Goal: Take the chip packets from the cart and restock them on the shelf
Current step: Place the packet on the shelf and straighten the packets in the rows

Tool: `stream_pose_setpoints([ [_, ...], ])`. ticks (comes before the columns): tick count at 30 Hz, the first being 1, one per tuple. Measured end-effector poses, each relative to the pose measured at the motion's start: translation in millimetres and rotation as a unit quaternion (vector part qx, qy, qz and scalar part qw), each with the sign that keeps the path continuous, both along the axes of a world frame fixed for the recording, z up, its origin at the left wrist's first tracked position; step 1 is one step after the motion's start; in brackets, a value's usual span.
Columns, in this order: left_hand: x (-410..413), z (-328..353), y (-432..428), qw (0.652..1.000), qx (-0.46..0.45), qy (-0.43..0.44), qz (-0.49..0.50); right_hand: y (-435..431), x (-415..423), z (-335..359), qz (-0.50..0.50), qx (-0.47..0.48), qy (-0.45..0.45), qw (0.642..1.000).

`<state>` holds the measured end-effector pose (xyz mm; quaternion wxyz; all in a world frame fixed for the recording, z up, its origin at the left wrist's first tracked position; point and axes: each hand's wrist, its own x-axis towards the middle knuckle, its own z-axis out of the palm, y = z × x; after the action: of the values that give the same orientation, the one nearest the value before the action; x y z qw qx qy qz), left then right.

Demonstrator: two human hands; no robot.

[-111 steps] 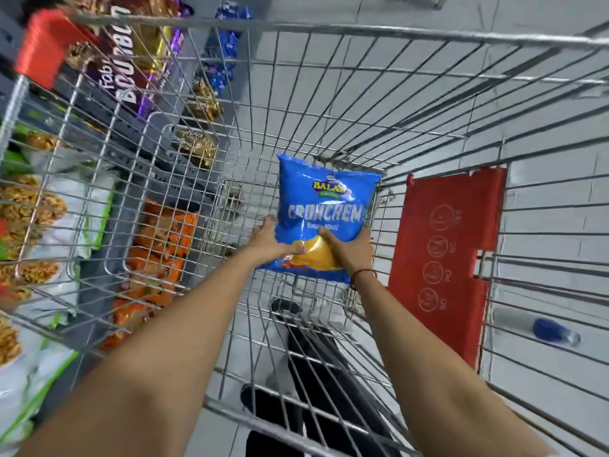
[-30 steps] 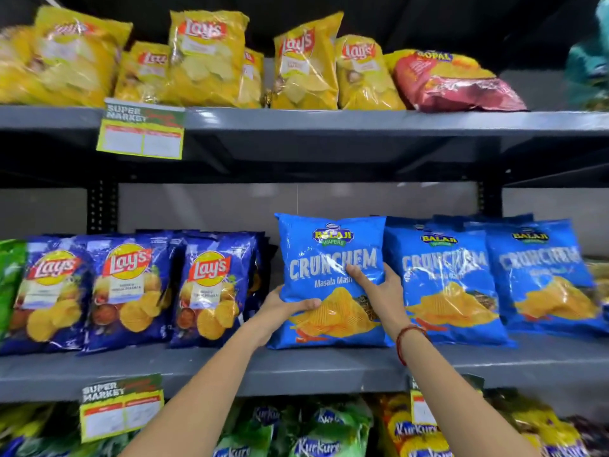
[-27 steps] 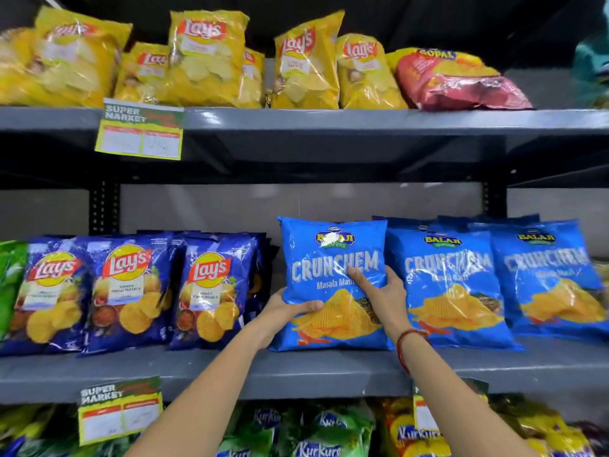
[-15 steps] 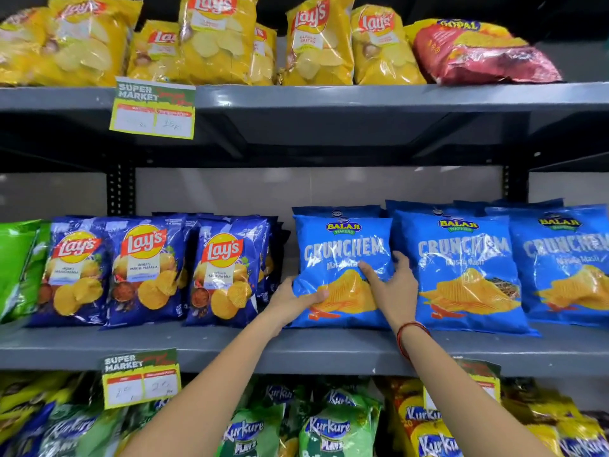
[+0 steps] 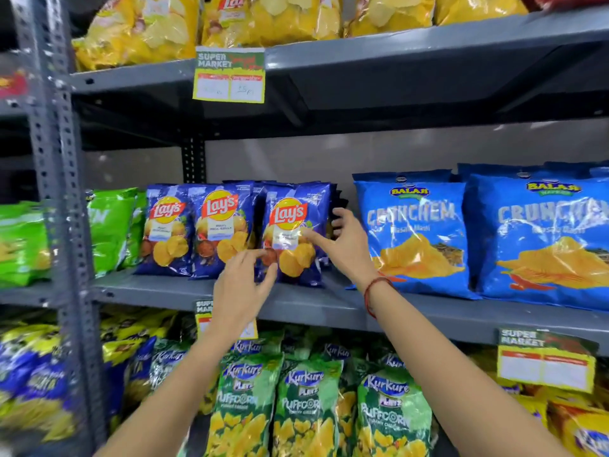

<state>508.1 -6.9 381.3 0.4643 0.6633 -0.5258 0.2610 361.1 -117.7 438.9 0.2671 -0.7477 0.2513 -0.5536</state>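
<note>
1. Bright blue glossy Crunchem chip packet (image 5: 412, 239) with an orange chip picture stands upright on the grey metal middle shelf (image 5: 313, 305), free of both hands, with another packet of the same kind (image 5: 543, 245) touching its right side.
2. Left of it, across a small gap, stands a row of three dark blue Lay's packets (image 5: 230, 229), with more of them stacked behind.
3. Right hand (image 5: 342, 245), a red thread bracelet (image 5: 374, 291) at its wrist, sits at the right edge of the rightmost Lay's packet (image 5: 293, 232); its fingers are spread, the thumb lies across the packet's front and the other fingers reach behind the edge, not closed on it.
4. Left hand (image 5: 242, 285) hovers in front of the lower left part of that same packet, fingers loosely open and holding nothing.
5. Green packets (image 5: 108, 225) fill the far left of the shelf.
6. Yellow packets (image 5: 263, 18) line the shelf above, and green Kurkure Puffcorn bags (image 5: 306, 407) the shelf below.
7. Yellow-and-green price tags (image 5: 229, 74) hang from the shelf edges.
</note>
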Motion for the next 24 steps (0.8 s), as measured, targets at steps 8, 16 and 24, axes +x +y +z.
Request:
stream_pose_setpoints([
  [8,35.8,-26.4,12.9,0.991,0.127,-0.04,0.014,-23.7,39.2,-27.4,0.037,0.147,0.082,0.985],
  [16,33.0,-31.2,13.3,0.995,0.084,-0.053,0.027,-25.4,50.7,-29.1,-0.005,0.057,0.08,0.995],
  [24,31.9,-32.7,12.9,0.996,0.056,-0.059,0.027,-28.4,54.8,-32.9,0.016,0.078,0.112,0.991],
])
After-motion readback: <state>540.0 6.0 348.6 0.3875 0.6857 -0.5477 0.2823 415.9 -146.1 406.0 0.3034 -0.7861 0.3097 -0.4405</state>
